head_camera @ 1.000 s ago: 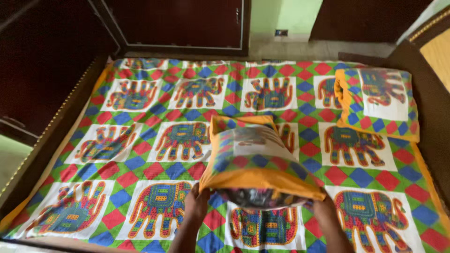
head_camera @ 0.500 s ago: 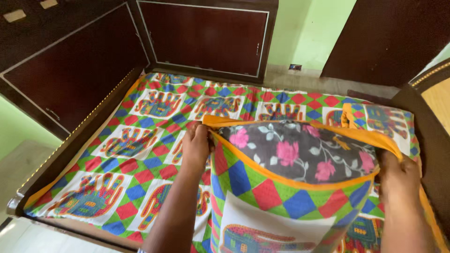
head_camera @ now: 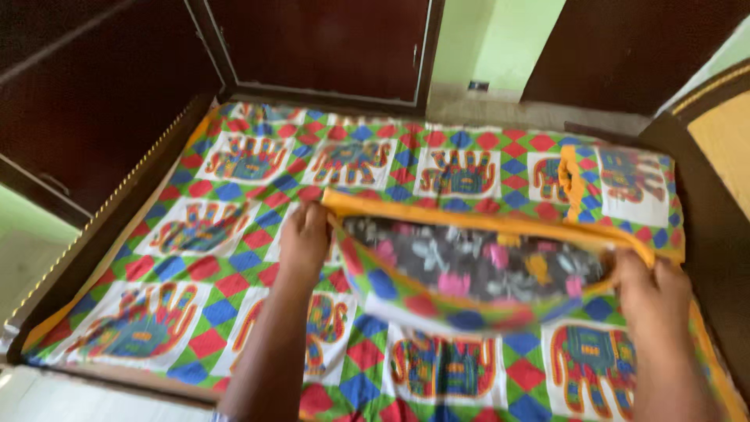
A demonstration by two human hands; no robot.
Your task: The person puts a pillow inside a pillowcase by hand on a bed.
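Note:
I hold a patchwork pillow cover [head_camera: 461, 309] with an orange border by the two ends of its open mouth, above the bed. My left hand [head_camera: 305, 238] grips the left corner of the opening. My right hand [head_camera: 652, 293] grips the right corner. Inside the mouth shows a dark pillow with pink flowers [head_camera: 476, 270]. The picture is blurred by motion.
The bed carries a bright sheet [head_camera: 234, 227] with elephant and hand prints in green, red and blue squares. A second covered pillow [head_camera: 625, 187] lies at the far right. Dark wooden bed rails [head_camera: 101, 227], dark cabinet doors [head_camera: 320, 43] and a green wall surround the bed.
The cover went from hanging mouth-down to being held mouth-up near me with the flowered pillow inside. Now it has dropped lower and flatter toward the bed, both hands still on its corners.

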